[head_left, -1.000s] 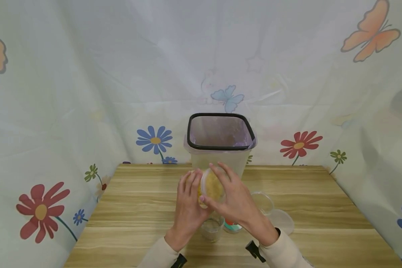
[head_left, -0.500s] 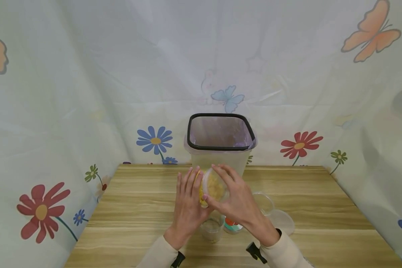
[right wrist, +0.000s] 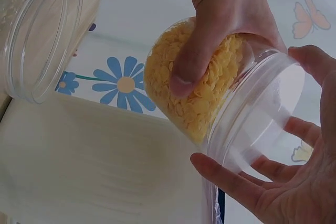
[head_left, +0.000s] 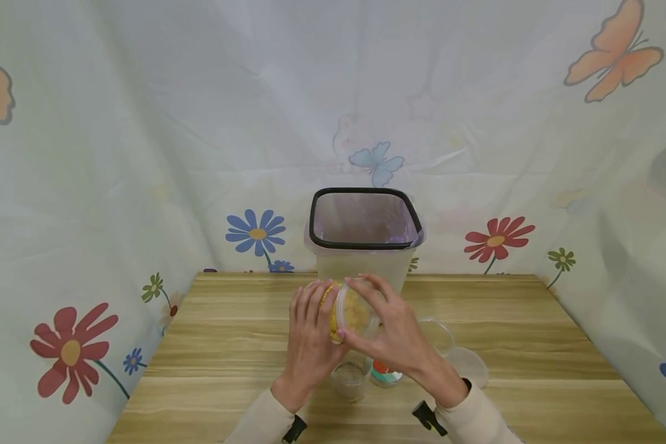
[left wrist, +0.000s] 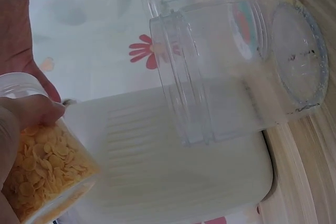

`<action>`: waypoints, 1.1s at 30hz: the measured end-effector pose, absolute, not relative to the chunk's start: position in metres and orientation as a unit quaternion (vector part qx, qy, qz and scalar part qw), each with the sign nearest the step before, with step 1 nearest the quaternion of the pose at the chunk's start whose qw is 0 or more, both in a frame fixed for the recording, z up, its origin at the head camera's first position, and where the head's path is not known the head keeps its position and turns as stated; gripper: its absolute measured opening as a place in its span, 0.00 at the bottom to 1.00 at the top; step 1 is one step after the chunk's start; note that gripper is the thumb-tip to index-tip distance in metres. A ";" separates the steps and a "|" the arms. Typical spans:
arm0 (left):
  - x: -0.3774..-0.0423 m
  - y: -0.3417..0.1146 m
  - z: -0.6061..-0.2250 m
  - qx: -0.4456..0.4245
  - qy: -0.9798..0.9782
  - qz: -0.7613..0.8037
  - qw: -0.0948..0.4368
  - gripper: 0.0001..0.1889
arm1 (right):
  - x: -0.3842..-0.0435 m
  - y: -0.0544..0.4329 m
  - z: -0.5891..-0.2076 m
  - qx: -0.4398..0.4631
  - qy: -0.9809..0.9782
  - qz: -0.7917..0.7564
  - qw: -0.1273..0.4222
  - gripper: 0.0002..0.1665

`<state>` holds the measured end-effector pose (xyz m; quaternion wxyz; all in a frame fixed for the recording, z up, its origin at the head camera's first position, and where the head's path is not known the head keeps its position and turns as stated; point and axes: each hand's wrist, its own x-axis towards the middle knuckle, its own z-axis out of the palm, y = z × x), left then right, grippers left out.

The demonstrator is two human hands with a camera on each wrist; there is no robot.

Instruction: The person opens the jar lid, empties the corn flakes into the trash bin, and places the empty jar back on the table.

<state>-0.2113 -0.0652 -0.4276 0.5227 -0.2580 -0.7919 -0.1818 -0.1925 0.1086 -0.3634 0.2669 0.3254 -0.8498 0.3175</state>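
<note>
My left hand grips a clear round jar of yellow flakes, its thumb pressed against the side in the right wrist view. The jar is tilted above the table, its mouth end turned to the right. Around the clear lid at that end curl the thumb and fingers of my right hand. Whether the lid is still seated on the rim, I cannot tell. Below the hands stands an open clear jar with some residue at its bottom. Next to it is another clear jar with a red and teal label.
A tall whitish bin with a black rim and a purple liner stands behind the hands. To the right on the wooden table lie a clear ring-like lid and a translucent disc. Printed curtains surround the table.
The held jar and its lid have shifted very slightly to the right, and my right hand has moved a little with them. Both hands keep their hold.
</note>
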 end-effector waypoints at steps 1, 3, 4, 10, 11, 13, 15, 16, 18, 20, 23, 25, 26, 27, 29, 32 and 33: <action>-0.211 -0.065 -0.427 -0.258 -0.792 -0.182 0.523 0.46 | -0.193 0.109 -0.363 0.329 -0.849 0.316 0.267 0.43; -0.211 -0.065 -0.427 -0.258 -0.791 -0.183 0.523 0.45 | -0.193 0.110 -0.363 0.336 -0.847 0.316 0.264 0.44; -0.211 -0.066 -0.427 -0.258 -0.791 -0.183 0.523 0.46 | -0.193 0.111 -0.363 0.340 -0.846 0.316 0.264 0.44; -0.212 -0.066 -0.427 -0.263 -0.790 -0.187 0.522 0.47 | -0.195 0.115 -0.365 0.360 -0.839 0.304 0.271 0.45; -0.212 -0.066 -0.427 -0.263 -0.789 -0.187 0.523 0.47 | -0.196 0.115 -0.365 0.362 -0.838 0.302 0.273 0.45; -0.213 -0.067 -0.427 -0.266 -0.787 -0.189 0.524 0.47 | -0.197 0.116 -0.365 0.366 -0.838 0.298 0.275 0.46; -0.213 -0.067 -0.427 -0.268 -0.784 -0.189 0.526 0.47 | -0.197 0.117 -0.366 0.370 -0.836 0.295 0.277 0.45; -0.213 -0.067 -0.427 -0.270 -0.783 -0.190 0.528 0.47 | -0.198 0.117 -0.366 0.373 -0.835 0.293 0.278 0.45; -0.214 -0.067 -0.428 -0.272 -0.779 -0.191 0.531 0.48 | -0.198 0.117 -0.366 0.377 -0.834 0.288 0.280 0.44; -0.214 -0.067 -0.428 -0.274 -0.776 -0.193 0.535 0.49 | -0.197 0.118 -0.366 0.382 -0.833 0.283 0.283 0.44; -0.215 -0.067 -0.429 -0.276 -0.772 -0.193 0.539 0.50 | -0.197 0.118 -0.366 0.388 -0.832 0.272 0.287 0.44; -0.215 -0.067 -0.429 -0.276 -0.772 -0.194 0.539 0.51 | -0.197 0.119 -0.366 0.395 -0.831 0.263 0.291 0.44; -0.215 -0.067 -0.430 -0.275 -0.772 -0.193 0.539 0.51 | -0.197 0.119 -0.366 0.399 -0.830 0.257 0.293 0.44; -0.215 -0.067 -0.430 -0.275 -0.773 -0.193 0.539 0.51 | -0.197 0.120 -0.367 0.402 -0.830 0.253 0.294 0.45; -0.215 -0.067 -0.432 -0.276 -0.773 -0.194 0.538 0.51 | -0.197 0.121 -0.367 0.411 -0.827 0.243 0.297 0.45; -0.215 -0.067 -0.433 -0.278 -0.772 -0.197 0.536 0.52 | -0.198 0.122 -0.367 0.423 -0.824 0.232 0.298 0.47; -0.216 -0.067 -0.433 -0.279 -0.772 -0.198 0.536 0.53 | -0.198 0.122 -0.367 0.427 -0.822 0.228 0.298 0.47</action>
